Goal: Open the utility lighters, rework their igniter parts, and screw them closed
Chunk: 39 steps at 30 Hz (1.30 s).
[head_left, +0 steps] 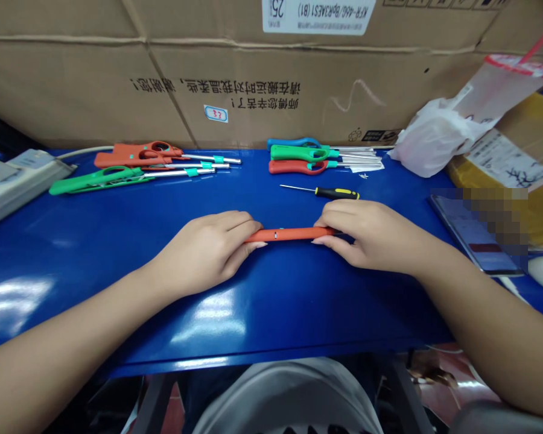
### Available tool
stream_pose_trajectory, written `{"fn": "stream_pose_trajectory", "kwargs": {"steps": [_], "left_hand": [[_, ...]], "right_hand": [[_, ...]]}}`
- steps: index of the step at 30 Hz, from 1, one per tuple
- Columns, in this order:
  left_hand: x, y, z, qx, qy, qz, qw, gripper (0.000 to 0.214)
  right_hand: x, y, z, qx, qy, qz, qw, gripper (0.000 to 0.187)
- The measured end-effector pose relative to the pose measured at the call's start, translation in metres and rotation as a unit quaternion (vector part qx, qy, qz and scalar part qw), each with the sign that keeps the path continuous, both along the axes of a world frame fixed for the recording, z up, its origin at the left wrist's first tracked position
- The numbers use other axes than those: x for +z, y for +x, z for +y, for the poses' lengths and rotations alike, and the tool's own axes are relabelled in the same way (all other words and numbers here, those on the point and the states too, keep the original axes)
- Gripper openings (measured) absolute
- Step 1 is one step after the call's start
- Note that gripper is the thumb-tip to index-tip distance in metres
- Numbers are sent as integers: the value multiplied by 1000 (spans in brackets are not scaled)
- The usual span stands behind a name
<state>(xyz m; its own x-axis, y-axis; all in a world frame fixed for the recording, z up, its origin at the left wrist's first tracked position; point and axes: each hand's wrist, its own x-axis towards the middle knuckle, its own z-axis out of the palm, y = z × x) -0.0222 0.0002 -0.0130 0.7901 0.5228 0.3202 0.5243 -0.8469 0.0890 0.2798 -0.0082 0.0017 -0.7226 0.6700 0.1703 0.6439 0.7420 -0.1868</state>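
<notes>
My left hand (221,244) pinches one end of an orange stick lighter's body (294,234), which is turned edge-on above the blue table (298,307). At the other end, the thumb and fingers of my right hand (366,232) grip it too. A small dark slot shows on its narrow edge near my left fingertips. Whether a metal tube is fitted at the right end is hidden by my right hand. Just beyond that hand lies a screwdriver (337,193) with a black and yellow handle.
Orange lighter bodies (136,155) and a green one (102,179) lie back left, near a power strip (22,181). Blue, green and red lighters (298,152) lie at back centre. A cardboard box (235,66) walls the rear. A phone (475,238) and plastic bag (428,135) are right.
</notes>
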Motion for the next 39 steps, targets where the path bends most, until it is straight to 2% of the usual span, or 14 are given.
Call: {"fn": "stream_pose_trajectory", "kwargs": {"steps": [3,6,11,14,22,29,33,35,36,39], "left_hand": [[0,-1,-1,0,-5,-11,1000,27],[-1,-2,0,8,-23,-20,1000,29],[-5,1,2,21,-98,-112,989,23],[-7,4,1,15,-119,-163,979,21],[-7,3,0,-22,-60,-204,977,20],[-6,1,-2,-22,-26,-208,978,22],[-1,4,-9,10,-66,-216,974,20],[0,8,-10,59,-135,-249,957,22],[0,10,-10,88,-185,-277,939,26],[-4,16,-7,149,-358,-364,847,37]], "right_hand": [[1,-2,0,14,46,-2,999,25],[1,-2,0,14,59,-2,998,24],[4,0,3,-29,3,-9,1000,24],[5,2,3,-44,-36,-16,998,21],[9,9,7,-59,-46,-17,997,18],[-2,-2,5,-2,-1,48,999,22],[-7,-9,3,7,7,92,996,22],[-9,-10,3,4,13,123,992,24],[-10,-10,2,2,18,138,990,25],[-10,-12,0,-11,23,135,990,30]]}}
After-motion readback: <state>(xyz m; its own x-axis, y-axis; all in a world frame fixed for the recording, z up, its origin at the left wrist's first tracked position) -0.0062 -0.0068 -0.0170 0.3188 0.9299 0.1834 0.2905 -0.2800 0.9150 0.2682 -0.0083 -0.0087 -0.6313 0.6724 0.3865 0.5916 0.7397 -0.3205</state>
